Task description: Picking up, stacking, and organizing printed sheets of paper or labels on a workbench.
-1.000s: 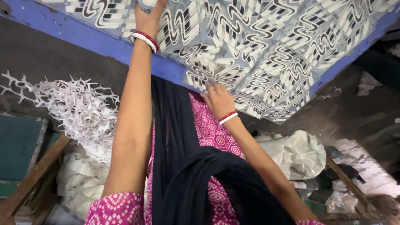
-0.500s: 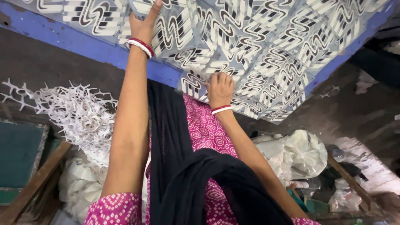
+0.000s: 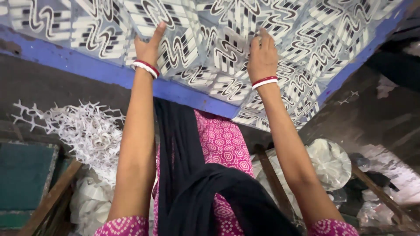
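Both hands, left hand (image 3: 148, 46) and right hand (image 3: 261, 57), fingers together, press the patterned sheet (image 3: 227, 48) near its edge

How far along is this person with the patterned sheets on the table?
Done: a heap of white offcuts beside the blue table suggests earlier cutting. In hand: both hands lie on the patterned sheets, the left hand flat, the right hand with fingertips pressing. Left: the sheets look whole; how many remain cannot be told.

Two hands (one bangle pair each), one patterned sheet (image 3: 227, 39), one black scarf (image 3: 183, 166), two white bags (image 3: 328, 161)
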